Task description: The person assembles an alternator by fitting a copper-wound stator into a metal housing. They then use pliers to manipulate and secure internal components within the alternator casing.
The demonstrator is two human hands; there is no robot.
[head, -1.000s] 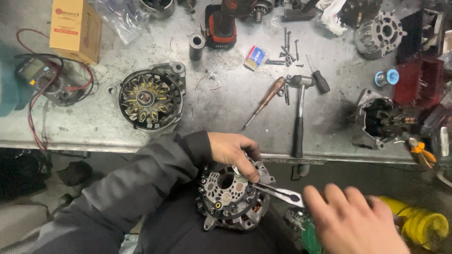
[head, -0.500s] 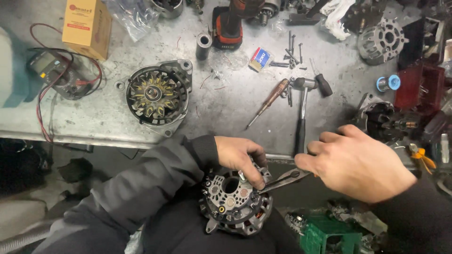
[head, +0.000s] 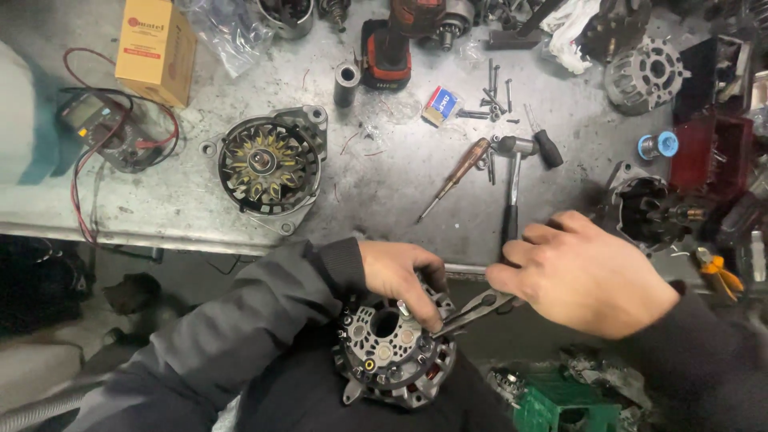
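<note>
Alternator rear housing (head: 392, 352), lap: left hand (head: 400, 276) gripping rim, steadying; right hand (head: 588, 272) closed on wrench (head: 472, 310). Step: working stud nut; next needs firm counter-hold.

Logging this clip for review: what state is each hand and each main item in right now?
left hand: gripping the alternator housing, which is held below the bench edge
right hand: closed on a wrench, its end on the housing
second alternator half: lying flat on the bench, open face up
hammer: lying on the bench, untouched
screwdriver: lying loose on the bench
cardboard box: closed
</note>
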